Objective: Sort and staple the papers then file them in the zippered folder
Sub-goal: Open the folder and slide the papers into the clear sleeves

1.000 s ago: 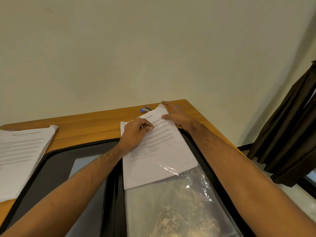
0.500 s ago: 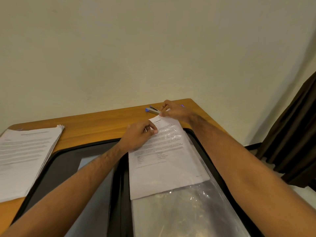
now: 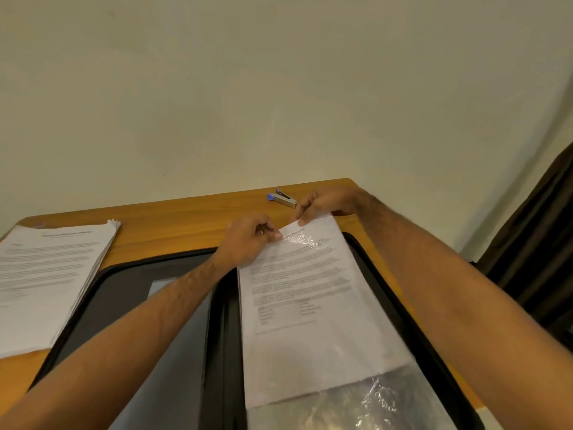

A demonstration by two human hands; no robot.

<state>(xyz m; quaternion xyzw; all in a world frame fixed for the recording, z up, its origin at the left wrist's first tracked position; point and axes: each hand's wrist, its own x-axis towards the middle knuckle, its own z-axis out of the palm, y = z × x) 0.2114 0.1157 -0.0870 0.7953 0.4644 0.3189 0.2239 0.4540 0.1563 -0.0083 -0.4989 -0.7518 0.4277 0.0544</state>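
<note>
A black zippered folder [image 3: 130, 280] lies open on the wooden table. A stapled paper set [image 3: 310, 305] sits most of the way inside a clear plastic sleeve [image 3: 356, 405] on the folder's right half. My left hand [image 3: 248, 240] pinches the top left edge of the sleeve and paper. My right hand [image 3: 325, 203] pinches the top edge a little farther right. A silver and blue stapler [image 3: 282, 198] lies on the table just beyond my right hand. A stack of loose papers [image 3: 46, 280] rests at the left.
The table [image 3: 173, 221] ends at a pale wall behind. Its right corner is just past my right hand. A dark curtain [image 3: 533, 237] hangs at the right.
The paper set has slid deeper into the clear sleeve, toward me. Both hands have shifted to its top edge, and the stapler has come into full view.
</note>
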